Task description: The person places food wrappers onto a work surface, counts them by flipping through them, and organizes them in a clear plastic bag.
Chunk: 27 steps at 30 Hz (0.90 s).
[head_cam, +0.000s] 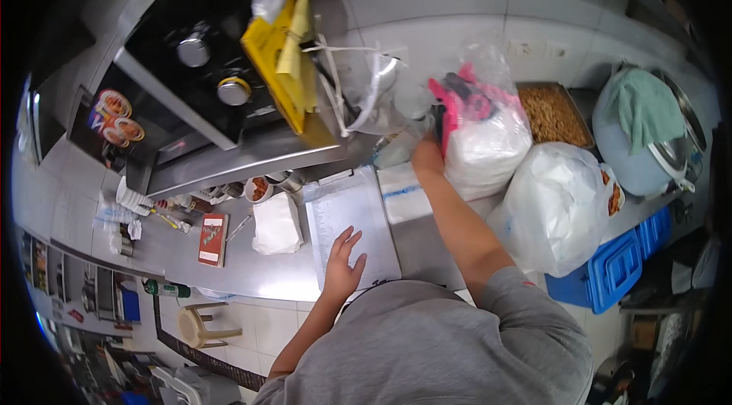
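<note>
My left hand point(342, 270) lies over a clipboard with a printed sheet point(354, 222), fingers apart and nothing held. My right hand point(428, 156) reaches towards the wall, beside a pink and black item point(449, 113) on a plastic bag of white packs point(486, 148). Its fingers are partly hidden near clear plastic, so whether it grips anything cannot be told. Under that forearm lies a white pack with a blue stripe point(405, 190). A stack of white paper napkins point(277, 225) and a red notebook point(213, 239) lie left of the clipboard.
A knotted white plastic bag point(557, 205) stands right of my right arm, near a metal tray of brown food point(552, 113) and a large tub with a green cloth point(649, 108). Above the counter's left part is a steel appliance point(240, 162). Blue lidded bins point(615, 273) stand below, right.
</note>
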### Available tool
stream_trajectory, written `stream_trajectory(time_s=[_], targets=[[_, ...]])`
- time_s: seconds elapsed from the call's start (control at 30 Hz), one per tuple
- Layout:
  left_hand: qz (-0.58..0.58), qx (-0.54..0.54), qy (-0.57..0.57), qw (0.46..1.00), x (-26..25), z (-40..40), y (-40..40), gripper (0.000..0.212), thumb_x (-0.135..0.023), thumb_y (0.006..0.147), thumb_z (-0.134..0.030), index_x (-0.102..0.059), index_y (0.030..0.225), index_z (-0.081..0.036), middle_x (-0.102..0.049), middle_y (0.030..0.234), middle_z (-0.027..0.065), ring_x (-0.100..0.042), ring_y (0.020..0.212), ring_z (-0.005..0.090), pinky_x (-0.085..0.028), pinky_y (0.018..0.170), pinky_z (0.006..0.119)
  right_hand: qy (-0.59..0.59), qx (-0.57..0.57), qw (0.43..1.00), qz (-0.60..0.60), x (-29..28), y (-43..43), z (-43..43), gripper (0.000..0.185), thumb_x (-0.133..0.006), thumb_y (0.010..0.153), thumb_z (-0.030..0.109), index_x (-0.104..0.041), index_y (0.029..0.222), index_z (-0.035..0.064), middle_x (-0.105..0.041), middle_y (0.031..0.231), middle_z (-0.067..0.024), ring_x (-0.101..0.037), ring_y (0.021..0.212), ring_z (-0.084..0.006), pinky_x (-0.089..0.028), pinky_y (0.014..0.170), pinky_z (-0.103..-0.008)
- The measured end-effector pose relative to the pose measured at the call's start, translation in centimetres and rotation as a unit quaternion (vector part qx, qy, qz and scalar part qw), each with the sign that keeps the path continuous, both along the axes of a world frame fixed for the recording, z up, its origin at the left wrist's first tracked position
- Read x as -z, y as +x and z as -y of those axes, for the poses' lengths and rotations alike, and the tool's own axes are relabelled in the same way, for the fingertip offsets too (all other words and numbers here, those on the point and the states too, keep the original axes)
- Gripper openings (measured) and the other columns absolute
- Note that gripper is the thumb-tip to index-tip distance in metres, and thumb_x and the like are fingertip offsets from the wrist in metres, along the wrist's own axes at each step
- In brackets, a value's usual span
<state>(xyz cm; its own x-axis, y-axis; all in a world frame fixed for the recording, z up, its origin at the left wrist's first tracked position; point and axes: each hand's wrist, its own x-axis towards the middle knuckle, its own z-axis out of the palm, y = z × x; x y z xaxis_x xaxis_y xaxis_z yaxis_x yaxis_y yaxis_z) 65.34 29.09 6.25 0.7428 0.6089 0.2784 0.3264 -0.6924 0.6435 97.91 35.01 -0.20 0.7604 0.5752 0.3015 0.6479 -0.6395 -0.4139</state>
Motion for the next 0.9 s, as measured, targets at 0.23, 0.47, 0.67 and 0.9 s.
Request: stream_trajectory(time_s=[0.23,0.47,0.67,0.9], targets=[[0.226,-0.217,-0.215,0.925,0.0,-0.6,-1.5,0.065,-0.067,0.080,-0.012,-0.035,0.136,-0.001,-0.044,0.128,0.0155,-0.050,0.103,0.0218,-0.044,0.082,0.033,0.144,-0.460,0.875,0.055,-2.6,-14.9,8.8,0.026,-0.049,0.080,0.006,-0.060,0.103,0.0000,-0.058,0.101,-0.0151,-0.057,0.100,-0.0303,-0.046,0.090,-0.0384],[0.088,-0.218,-0.074,0.969,1.0,-3.0,-0.7,0.067,-0.068,0.070,-0.004,-0.041,0.131,-0.002,-0.047,0.115,0.0193,-0.050,0.102,0.0316,-0.045,0.082,0.036,0.123,-0.543,0.830,-0.039,0.9,-18.1,13.2,0.031,-0.053,0.070,-0.004,-0.064,0.098,0.0060,-0.059,0.116,-0.0111,-0.054,0.106,-0.0295,-0.042,0.095,-0.0390],[0.075,-0.266,0.005,0.961,6.1,-6.7,-6.8,0.059,-0.070,0.068,-0.007,-0.050,0.123,-0.006,-0.047,0.122,0.0183,-0.044,0.116,0.0329,-0.036,0.098,0.042,0.111,-0.436,0.875,-0.181,2.0,-17.5,16.2,0.032,-0.049,0.065,-0.011,-0.068,0.079,0.0106,-0.063,0.114,-0.0129,-0.050,0.115,-0.0327,-0.037,0.098,-0.0441],[-0.210,-0.094,0.081,0.970,6.1,-17.4,-17.4,0.054,-0.074,0.066,-0.015,-0.057,0.117,-0.012,-0.047,0.131,0.0067,-0.035,0.129,0.0305,-0.031,0.107,0.039,0.165,-0.202,0.959,-0.115,0.4,-19.2,16.8,0.029,-0.050,0.065,-0.011,-0.064,0.081,0.0094,-0.063,0.111,-0.0083,-0.044,0.121,-0.0343,-0.034,0.100,-0.0417]])
